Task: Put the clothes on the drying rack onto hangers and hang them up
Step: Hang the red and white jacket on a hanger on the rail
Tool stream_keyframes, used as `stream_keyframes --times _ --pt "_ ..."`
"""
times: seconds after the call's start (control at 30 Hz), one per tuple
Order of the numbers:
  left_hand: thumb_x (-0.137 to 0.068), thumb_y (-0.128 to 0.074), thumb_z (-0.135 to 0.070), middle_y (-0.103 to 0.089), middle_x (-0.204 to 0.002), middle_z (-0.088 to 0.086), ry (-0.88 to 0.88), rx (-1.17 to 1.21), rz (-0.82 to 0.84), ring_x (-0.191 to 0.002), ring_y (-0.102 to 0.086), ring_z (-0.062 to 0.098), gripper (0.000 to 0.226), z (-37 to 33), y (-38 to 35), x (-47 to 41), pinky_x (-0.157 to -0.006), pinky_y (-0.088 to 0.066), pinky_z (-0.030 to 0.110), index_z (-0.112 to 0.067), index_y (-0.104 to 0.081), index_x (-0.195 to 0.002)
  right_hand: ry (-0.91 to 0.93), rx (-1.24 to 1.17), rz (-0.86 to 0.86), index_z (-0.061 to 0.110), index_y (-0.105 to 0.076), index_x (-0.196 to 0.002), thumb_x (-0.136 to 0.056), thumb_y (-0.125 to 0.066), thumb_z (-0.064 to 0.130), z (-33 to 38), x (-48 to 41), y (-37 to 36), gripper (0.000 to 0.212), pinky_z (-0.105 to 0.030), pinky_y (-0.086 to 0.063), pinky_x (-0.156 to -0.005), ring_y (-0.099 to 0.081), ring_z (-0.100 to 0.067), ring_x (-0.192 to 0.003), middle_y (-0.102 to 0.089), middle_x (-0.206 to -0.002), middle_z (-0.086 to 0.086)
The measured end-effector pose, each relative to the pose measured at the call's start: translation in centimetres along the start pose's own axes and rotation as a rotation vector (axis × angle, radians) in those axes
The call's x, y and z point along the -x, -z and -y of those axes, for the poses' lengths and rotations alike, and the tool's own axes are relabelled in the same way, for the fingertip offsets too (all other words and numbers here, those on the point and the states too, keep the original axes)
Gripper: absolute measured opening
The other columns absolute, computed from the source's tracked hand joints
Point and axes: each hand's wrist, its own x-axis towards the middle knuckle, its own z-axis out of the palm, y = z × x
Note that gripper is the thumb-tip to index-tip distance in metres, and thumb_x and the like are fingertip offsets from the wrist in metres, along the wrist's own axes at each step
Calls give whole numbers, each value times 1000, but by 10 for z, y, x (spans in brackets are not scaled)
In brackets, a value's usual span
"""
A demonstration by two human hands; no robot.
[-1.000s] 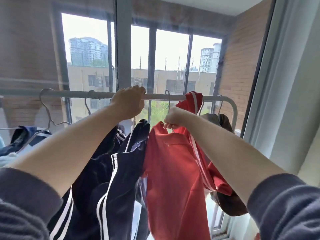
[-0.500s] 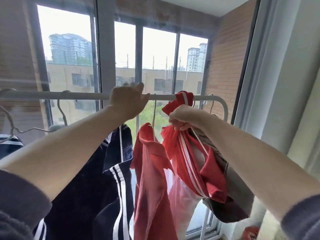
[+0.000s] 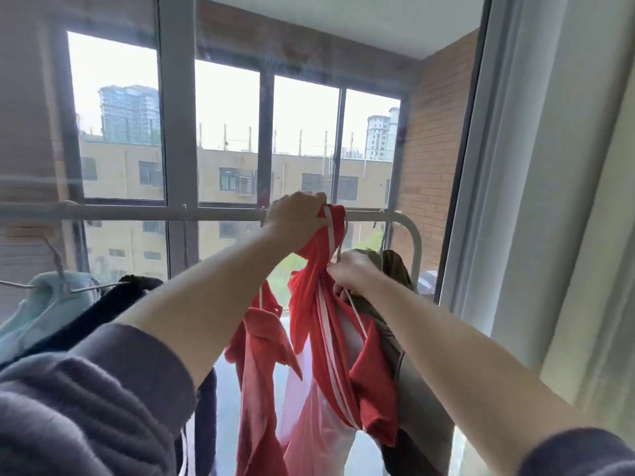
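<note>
Red striped garment [image 3: 309,297] hangs clutched in the left hand [image 3: 295,218], with the right hand [image 3: 354,273] apparently pinching it lower.

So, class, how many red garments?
2: a plain red top hanging lower centre; a white-striped red garment at the rail, gripped by the left hand and right hand. More may be hidden.

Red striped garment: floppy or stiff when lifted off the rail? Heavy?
Likely floppy: the garment bunches into folds where the left hand and right hand grip it. Probably light: thin fabric, hanging in loose drapes. Unlikely to hold shape once released.
</note>
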Motion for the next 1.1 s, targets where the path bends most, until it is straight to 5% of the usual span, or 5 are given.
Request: stream_keyframes --times 0.33,0.47,0.63,0.83,1.1 --pt "-89 -58 -10 -65 -87 7 -165 427 -177 -77 -61 25 14 0 -3 30 -69 -50 43 -9 -50 -78 155 29 -198 8 -56 -73 -89 -44 11 -14 0 23 20 -29 -44 -61 -62 -25 -76 -60 -75 -5" --pt "-95 -51 -14 -54 -65 1 -70 459 -209 -57 -51 14 15 -6 -1 66 -55 -40 24 -14 -41 -84 249 -3 -253 8 -61 -84 -90 -41 15 -13 7 48 22 -31 -41 -74 -61 -32 -94 -66 -100 -17" --pt "-97 -43 -19 -62 -78 4 162 323 41 -66 -57 20 6 -12 -10 94 -55 -38 26 -15 -46 -101 334 25 -208 8 -60 -86 -95 -38 21 -28 29 58 27 -39 -48 -88 -61 -32 -95 -65 -97 -15" --pt "-96 -40 -29 -61 -84 1 149 -10 386 -70 -54 14 27 -42 -3 115 -50 -34 21 -16 -62 -103 325 -51 -84 5 -67 -85 -90 -45 21 -54 44 58 28 -42 -55 -69 -58 -21 -61 -66 -71 -7" --pt "-92 -38 -38 -66 -110 7 170 -182 609 -101 -62 29 36 -80 -19 162 -79 -51 33 -17 -64 -106 387 -199 -47 21 -59 -72 -98 -49 32 -92 92 65 30 -30 -36 -54 -42 -10 -46 -49 -53 8"
